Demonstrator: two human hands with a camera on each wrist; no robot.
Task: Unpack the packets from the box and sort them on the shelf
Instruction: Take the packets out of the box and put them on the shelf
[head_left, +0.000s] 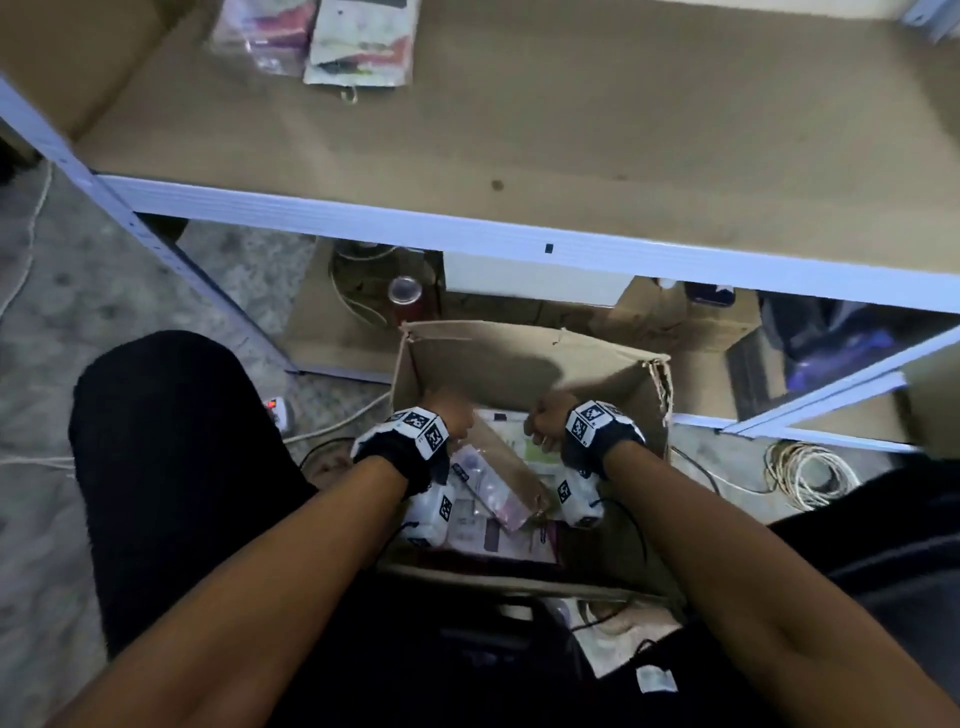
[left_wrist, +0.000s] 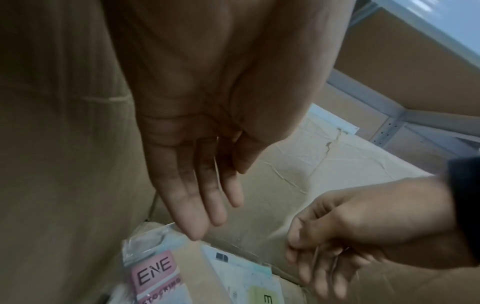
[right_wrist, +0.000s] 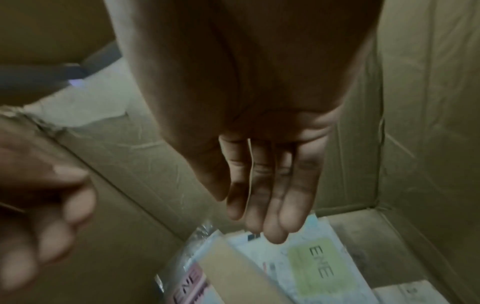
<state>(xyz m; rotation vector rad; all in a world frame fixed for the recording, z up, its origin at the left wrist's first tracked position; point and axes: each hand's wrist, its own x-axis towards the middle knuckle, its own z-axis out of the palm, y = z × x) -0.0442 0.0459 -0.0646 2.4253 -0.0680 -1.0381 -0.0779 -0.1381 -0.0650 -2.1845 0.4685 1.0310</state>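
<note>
An open cardboard box (head_left: 519, 335) stands on the floor between my knees, below the brown shelf (head_left: 571, 156). Both hands are down inside it. My left hand (head_left: 454, 418) hangs with relaxed fingers (left_wrist: 197, 195) just above a clear packet with a pink ENE label (left_wrist: 153, 271) and holds nothing. My right hand (head_left: 543, 423) has its fingers (right_wrist: 275, 197) pointing down over a packet with a green ENE label (right_wrist: 311, 265), also holding nothing. A cardboard strip (right_wrist: 233, 267) lies between those two packets. More packets (head_left: 488, 488) lie nearer me in the box. Two packets (head_left: 260, 36) (head_left: 363, 47) lie on the shelf's far left.
The shelf's white front rail (head_left: 467, 234) runs across just beyond the box, with an upright (head_left: 171, 260) at the left. Under the shelf stand a can (head_left: 405, 291) and cardboard boxes (head_left: 675, 322). A coiled cable (head_left: 805, 473) lies right of the box; a power strip (head_left: 278, 410) lies left.
</note>
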